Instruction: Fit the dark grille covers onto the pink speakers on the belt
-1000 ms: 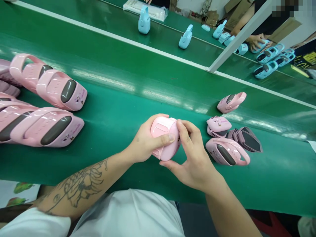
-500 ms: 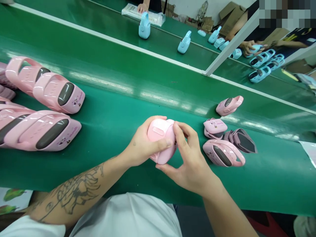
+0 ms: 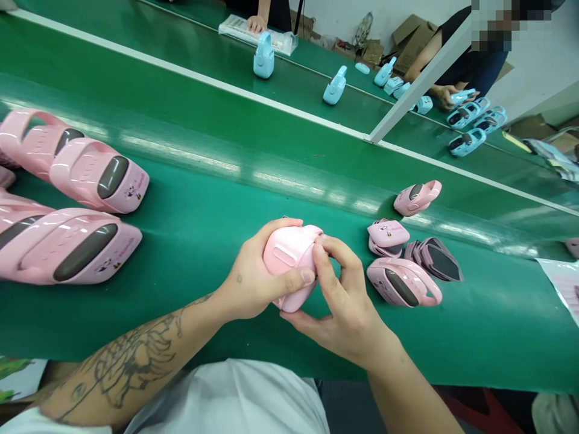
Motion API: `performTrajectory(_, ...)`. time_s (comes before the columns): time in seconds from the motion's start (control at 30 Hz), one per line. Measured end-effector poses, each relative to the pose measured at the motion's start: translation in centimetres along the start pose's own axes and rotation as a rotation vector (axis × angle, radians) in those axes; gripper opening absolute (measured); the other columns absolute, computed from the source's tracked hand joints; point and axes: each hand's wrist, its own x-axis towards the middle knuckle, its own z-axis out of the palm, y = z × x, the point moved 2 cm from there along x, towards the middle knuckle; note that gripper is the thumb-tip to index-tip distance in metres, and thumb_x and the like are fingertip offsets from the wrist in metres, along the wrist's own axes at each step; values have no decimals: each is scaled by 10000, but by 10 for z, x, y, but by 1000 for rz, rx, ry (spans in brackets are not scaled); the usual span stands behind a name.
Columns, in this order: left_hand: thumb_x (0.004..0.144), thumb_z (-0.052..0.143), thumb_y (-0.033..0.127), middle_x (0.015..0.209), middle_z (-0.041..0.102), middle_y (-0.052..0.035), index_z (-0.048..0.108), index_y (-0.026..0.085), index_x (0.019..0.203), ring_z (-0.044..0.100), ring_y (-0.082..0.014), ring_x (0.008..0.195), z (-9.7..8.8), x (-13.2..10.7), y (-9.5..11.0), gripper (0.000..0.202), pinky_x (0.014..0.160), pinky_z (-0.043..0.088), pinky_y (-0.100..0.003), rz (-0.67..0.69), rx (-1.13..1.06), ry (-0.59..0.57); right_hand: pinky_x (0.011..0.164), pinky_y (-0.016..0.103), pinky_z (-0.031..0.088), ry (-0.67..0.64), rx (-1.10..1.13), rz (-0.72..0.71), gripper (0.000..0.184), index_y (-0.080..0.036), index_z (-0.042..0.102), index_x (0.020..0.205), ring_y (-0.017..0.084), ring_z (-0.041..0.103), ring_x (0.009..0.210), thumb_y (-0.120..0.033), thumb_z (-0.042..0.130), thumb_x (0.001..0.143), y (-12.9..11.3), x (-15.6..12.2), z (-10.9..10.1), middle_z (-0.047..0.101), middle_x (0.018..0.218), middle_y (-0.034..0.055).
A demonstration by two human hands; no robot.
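My left hand (image 3: 253,277) wraps around a pink plastic casing (image 3: 289,256) held above the green conveyor belt (image 3: 217,199), thumb pressed on its near side. My right hand (image 3: 344,301) pinches the casing's right end with curled fingertips. Just right of my hands lie a finished pink unit with a dark window (image 3: 402,283), a smaller pink unit (image 3: 388,234), another pink unit (image 3: 416,198) and a stack of dark mauve window pieces (image 3: 436,258).
Several large pink units (image 3: 85,241) lie at the left of the belt. Beyond a white divider (image 3: 271,102), blue units (image 3: 263,47) stand on a second belt, where other people's hands (image 3: 446,93) work. A white tray (image 3: 253,30) sits at the back.
The pink casing has shifted slightly left and down in my hands, with my right fingertips moving along its right end. The view has drifted, so the belt items sit a little further left.
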Motion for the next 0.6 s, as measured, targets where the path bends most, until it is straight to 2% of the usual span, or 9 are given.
performTrajectory(0.17,738,942,525,1417,742,-158,640,216,1420,741,-386,1208,-5,3,-5,808,966,624,-463,-17,-61,-35,1219,643,531,-20,4,9,1069,-210,110,1774,401,450,1561,-267,800,959,0,2,0,436,1597,237)
performTrajectory(0.23,753,928,542,1404,743,-158,625,222,1443,749,-382,1185,-8,4,-8,819,953,626,-462,3,-127,-49,1234,686,490,13,16,38,1099,-210,112,1773,426,400,1599,-437,814,959,-1,-1,5,381,1668,255)
performTrajectory(0.3,769,909,578,1405,738,-147,619,238,1458,744,-374,1189,-10,3,-7,822,960,621,-451,69,-177,9,1191,697,516,177,82,180,1071,-206,175,1761,439,431,1579,-643,734,960,-1,-6,14,387,1688,265)
performTrajectory(0.33,781,893,606,1414,729,-141,611,248,1467,737,-372,1204,-11,2,-6,824,971,617,-449,115,-191,60,1143,667,562,286,164,293,993,-202,243,1744,423,502,1530,-699,651,987,-1,-9,21,444,1661,261)
performTrajectory(0.4,798,871,655,1451,698,-137,585,270,1486,720,-374,1237,-8,-1,-3,838,1005,608,-456,229,-181,155,975,533,667,437,454,488,697,-201,441,1654,336,706,1303,-632,422,1106,1,-11,40,646,1485,223)
performTrajectory(0.43,807,860,673,1460,688,-137,573,281,1489,719,-374,1242,-5,-3,-1,838,1018,604,-464,294,-161,178,937,511,676,400,632,526,666,-195,523,1602,318,751,1226,-614,307,1131,0,-9,51,718,1395,206)
performTrajectory(0.5,822,848,691,1493,664,-140,571,300,1478,703,-382,1285,0,-6,3,813,1065,586,-485,440,-94,208,960,546,664,261,949,514,763,-182,614,1532,326,783,1181,-639,159,1124,-3,-1,68,796,1277,191)
performTrajectory(0.53,826,847,691,1520,646,-138,578,310,1473,680,-388,1329,2,-7,4,797,1102,567,-496,503,-57,214,1007,577,644,210,1070,502,795,-180,627,1524,335,780,1203,-659,140,1115,-4,3,74,806,1275,188)
performTrajectory(0.6,834,852,676,1579,605,-127,577,338,1492,627,-393,1412,3,-10,4,790,1164,527,-513,546,-15,198,1029,587,634,216,1236,514,764,-197,627,1524,332,784,1212,-650,164,1120,-4,7,79,805,1308,172)
